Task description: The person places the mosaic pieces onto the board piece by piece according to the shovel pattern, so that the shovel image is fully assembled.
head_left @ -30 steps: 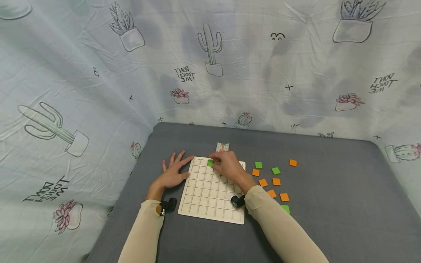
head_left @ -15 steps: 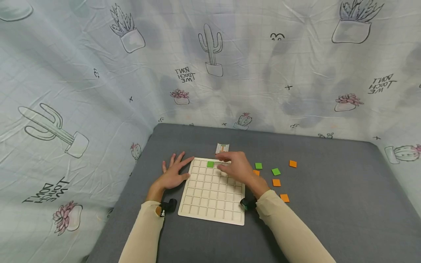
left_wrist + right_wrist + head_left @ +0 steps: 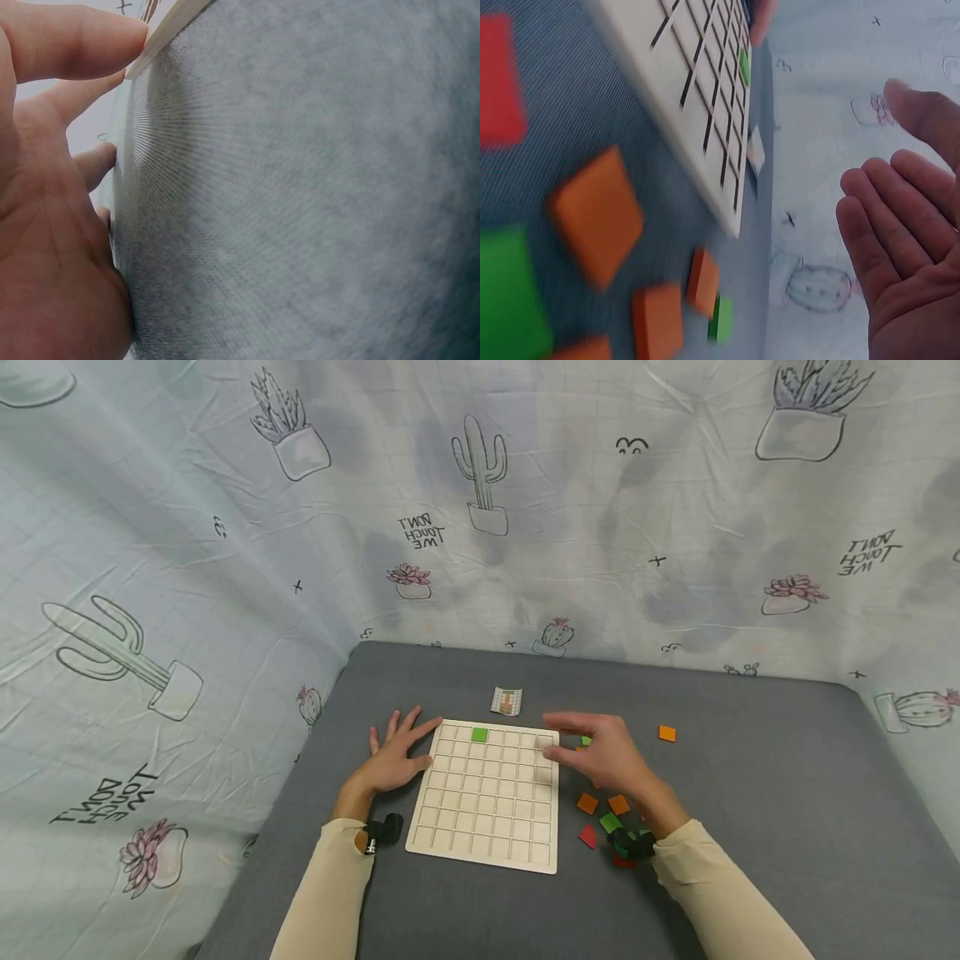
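Observation:
A pale wooden grid board (image 3: 480,802) lies on the grey cloth, with one green square tile (image 3: 479,735) in its far row. My left hand (image 3: 393,762) rests at the board's left edge, fingers spread, thumb and index fingertip touching the edge; the left wrist view has this thumb (image 3: 90,45) at the wooden rim. Over the board's right edge hangs my right hand (image 3: 600,750), thumb and fingers apart with nothing between them. In the right wrist view its palm (image 3: 915,300) is bare. Beneath and beside it lie orange tiles (image 3: 587,803), green tiles (image 3: 611,823) and red tiles (image 3: 588,836).
A small printed card (image 3: 506,701) with a coloured grid pattern lies just beyond the board's far edge. One orange tile (image 3: 667,734) lies apart, right of the right hand. A cactus-print curtain (image 3: 570,527) hangs behind the table.
My right hand has let go of the green tile in the far row and moved right, off the board toward the loose tiles. The left hand has stayed put.

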A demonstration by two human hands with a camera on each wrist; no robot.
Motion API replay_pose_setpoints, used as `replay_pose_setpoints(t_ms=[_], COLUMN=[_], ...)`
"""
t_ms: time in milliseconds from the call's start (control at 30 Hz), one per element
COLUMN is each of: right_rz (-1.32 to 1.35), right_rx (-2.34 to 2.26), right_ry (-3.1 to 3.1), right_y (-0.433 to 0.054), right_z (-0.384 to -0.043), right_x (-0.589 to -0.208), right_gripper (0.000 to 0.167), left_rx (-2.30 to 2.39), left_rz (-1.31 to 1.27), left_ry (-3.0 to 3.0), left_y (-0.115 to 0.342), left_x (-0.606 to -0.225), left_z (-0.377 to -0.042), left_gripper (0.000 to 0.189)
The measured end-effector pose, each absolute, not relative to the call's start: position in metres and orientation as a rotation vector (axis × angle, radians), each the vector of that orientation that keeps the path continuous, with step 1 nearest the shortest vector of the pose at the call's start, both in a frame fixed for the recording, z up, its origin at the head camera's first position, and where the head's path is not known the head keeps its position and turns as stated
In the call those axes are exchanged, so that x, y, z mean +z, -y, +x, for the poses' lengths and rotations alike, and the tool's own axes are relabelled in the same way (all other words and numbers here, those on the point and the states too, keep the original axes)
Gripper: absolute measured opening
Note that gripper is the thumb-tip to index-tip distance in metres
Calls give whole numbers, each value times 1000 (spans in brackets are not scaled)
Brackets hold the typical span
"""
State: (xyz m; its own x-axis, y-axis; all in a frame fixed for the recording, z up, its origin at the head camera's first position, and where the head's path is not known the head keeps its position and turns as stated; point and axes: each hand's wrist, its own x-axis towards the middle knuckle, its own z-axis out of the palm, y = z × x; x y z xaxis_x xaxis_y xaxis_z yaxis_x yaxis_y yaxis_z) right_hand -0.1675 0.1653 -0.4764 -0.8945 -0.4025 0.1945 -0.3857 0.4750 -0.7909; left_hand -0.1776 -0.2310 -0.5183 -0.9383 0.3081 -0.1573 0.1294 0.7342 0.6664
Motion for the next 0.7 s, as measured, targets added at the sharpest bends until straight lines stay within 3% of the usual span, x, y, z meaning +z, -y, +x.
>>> replay_pose_setpoints(t_ms=[700], right_rz=[-674], right_rx=[-1286], right_ry=[-2893], right_y=[-277], right_z=[-149], right_x=[-484], right_gripper=[53], left_rx=[997], left_rz=[330], left_ry=[-2666], left_y=[232], left_x=[-519], left_z=[-179], left_gripper=[69])
